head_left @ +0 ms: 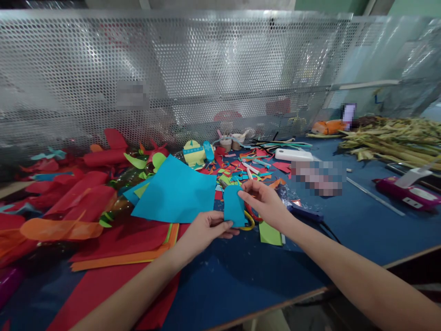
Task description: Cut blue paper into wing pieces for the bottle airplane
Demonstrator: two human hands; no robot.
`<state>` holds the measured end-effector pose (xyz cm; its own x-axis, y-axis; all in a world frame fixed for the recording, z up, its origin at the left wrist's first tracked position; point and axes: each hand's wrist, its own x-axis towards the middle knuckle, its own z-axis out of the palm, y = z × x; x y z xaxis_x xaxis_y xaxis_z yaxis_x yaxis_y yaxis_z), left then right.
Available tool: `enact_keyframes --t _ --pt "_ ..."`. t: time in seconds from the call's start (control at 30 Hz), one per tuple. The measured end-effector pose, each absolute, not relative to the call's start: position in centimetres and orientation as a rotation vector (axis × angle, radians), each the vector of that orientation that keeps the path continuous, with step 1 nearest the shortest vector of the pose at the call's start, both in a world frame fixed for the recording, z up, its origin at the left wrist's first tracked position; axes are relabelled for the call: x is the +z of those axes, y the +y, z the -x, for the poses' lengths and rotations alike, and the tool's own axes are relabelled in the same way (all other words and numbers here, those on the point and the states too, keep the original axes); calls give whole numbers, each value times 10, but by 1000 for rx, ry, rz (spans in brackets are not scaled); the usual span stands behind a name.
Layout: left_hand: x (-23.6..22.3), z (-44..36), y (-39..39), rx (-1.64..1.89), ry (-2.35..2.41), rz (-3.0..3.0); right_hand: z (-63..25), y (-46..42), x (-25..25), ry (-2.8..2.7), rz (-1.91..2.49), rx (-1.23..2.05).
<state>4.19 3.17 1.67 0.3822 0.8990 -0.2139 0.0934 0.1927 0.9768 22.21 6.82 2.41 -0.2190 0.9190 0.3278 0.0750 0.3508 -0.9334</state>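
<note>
A small blue paper piece (233, 206) with a rounded top is held upright between both hands. My left hand (215, 225) pinches its lower edge, thumb in front. At its upper right edge, my right hand (260, 196) grips it between thumb and fingers. Just left of it lies a large blue paper sheet (179, 191). Yellow scissor-like handle loops (250, 221) show partly behind the small piece. A light green paper piece (270, 233) rests on the table below my right wrist.
Red paper sheets (120, 241) and red paper shapes (86, 193) crowd the left side. Coloured scraps (237, 165) are scattered behind my hands. To the right are a glue gun (305, 212), a white case (294, 155), a purple power strip (408, 193) and dried stalks (389, 138). A perforated metal screen (206, 59) stands behind.
</note>
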Motion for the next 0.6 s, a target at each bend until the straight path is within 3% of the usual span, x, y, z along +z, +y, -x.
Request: enact_keyframes --t 0.37,0.6 --pt "18 -43 30 746 1065 -1328 -222 67 26 -1512 912 1041" --pt "25 -47 26 1097 1134 -1287 -215 60 18 -1609 875 1314"
